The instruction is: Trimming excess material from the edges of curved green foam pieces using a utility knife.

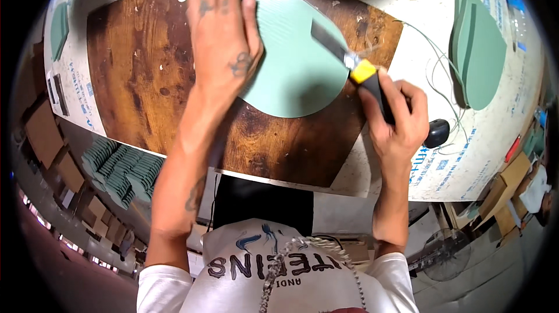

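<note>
A pale green rounded sheet (291, 83) lies on a brown wood-grain board (145, 68). My left hand (224, 39) lies palm down over the sheet's left side, its fingers stretched toward the far edge and a little blurred; it holds nothing that I can see. My right hand (399, 109) grips a utility knife (367, 74) with a black and yellow handle. The knife's wide blade (327, 38) slants up and to the left over the sheet's right edge. A thin pale strand shows beside the blade; whether it touches the knife cannot be told.
Several green pieces (480, 51) are stacked at the table's right, beside thin green strips (434, 51) and a black mouse-like object (437, 133). Another green stack (60, 31) sits far left. Below the left edge are many green pieces (123, 170). A fan (445, 255) stands lower right.
</note>
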Tool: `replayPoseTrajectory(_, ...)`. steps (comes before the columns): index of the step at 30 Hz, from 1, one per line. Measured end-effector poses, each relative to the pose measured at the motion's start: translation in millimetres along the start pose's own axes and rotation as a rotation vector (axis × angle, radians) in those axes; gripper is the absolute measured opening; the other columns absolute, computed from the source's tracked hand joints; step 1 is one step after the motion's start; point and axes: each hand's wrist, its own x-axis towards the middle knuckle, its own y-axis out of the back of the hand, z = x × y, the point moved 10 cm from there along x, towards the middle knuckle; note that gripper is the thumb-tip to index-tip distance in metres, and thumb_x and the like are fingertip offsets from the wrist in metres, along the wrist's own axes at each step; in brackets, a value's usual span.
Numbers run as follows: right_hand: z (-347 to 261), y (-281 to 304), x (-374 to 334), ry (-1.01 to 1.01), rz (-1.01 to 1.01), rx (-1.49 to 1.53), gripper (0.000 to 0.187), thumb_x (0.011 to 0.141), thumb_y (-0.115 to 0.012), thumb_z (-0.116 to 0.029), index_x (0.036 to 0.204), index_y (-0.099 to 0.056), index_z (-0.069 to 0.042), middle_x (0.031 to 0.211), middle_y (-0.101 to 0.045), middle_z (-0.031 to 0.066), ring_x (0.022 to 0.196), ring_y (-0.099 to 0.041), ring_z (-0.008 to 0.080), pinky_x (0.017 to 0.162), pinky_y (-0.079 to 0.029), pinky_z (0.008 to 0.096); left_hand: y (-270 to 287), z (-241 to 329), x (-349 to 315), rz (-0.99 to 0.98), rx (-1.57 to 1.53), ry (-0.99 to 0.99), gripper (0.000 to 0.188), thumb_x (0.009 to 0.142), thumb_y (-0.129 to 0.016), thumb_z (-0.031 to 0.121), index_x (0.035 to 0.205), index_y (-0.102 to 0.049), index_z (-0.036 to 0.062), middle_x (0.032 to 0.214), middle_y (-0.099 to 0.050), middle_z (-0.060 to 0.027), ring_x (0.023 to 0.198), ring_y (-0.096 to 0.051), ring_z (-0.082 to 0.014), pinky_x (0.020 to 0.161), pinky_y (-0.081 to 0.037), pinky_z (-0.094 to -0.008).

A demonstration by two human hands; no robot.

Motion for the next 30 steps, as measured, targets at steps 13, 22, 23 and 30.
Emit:
replayPoseTrajectory(13, -9, 7, -34, -0.018, -0.059, 0.018, 0.047, 0.065, -0.086, -0.010, 0.109, -0.071, -0.002, 0.086, -0.059, 0.0123, 0.076, -0.054, 0.0250, 0.060, -0.045, 0.0338, 5, 17, -10, 0.035, 0.072, 0.164, 0.022, 0.092, -0.060, 0.011, 0.113, -0.059, 0.0058, 0.111, -0.054, -0.0144, 0.104, -0.047, -0.0327, 0.088, -0.038, -0.0471)
replayPoseTrajectory(22, -9, -25, 68, 0.101, 0.001, 0.029, 0.033, 0.073, -0.084, -0.026, 0.098, -0.075, -0.008, 0.079, -0.059, 0.0080, 0.070, -0.057, 0.0219, 0.060, -0.047, 0.0339, 2, 18, -11, 0.047, 0.032, 0.168, 0.023, 0.090, -0.059, 0.008, 0.113, -0.057, 0.0038, 0.110, -0.054, -0.0128, 0.102, -0.048, -0.0316, 0.087, -0.038, -0.0450)
replayPoseTrajectory(23, -10, -26, 70, 0.132, 0.002, 0.041, 0.033, 0.072, -0.084, -0.026, 0.098, -0.075, -0.008, 0.079, -0.060, 0.0084, 0.068, -0.058, 0.0214, 0.058, -0.048, 0.0334, 3, 16, -11, 0.049, 0.052, 0.179, 0.023, 0.091, -0.058, 0.009, 0.113, -0.057, 0.0036, 0.110, -0.054, -0.0131, 0.102, -0.048, -0.0318, 0.087, -0.038, -0.0453)
replayPoseTrajectory(30, -17, -27, 82, 0.124, 0.015, 0.016, 0.030, 0.073, -0.084, -0.027, 0.096, -0.075, -0.009, 0.074, -0.059, 0.0064, 0.066, -0.059, 0.0199, 0.056, -0.049, 0.0324, 6, 20, -6, 0.030, 0.006, 0.201, 0.021, 0.096, -0.052, 0.013, 0.112, -0.056, 0.0000, 0.112, -0.055, -0.0170, 0.102, -0.049, -0.0335, 0.088, -0.040, -0.0451)
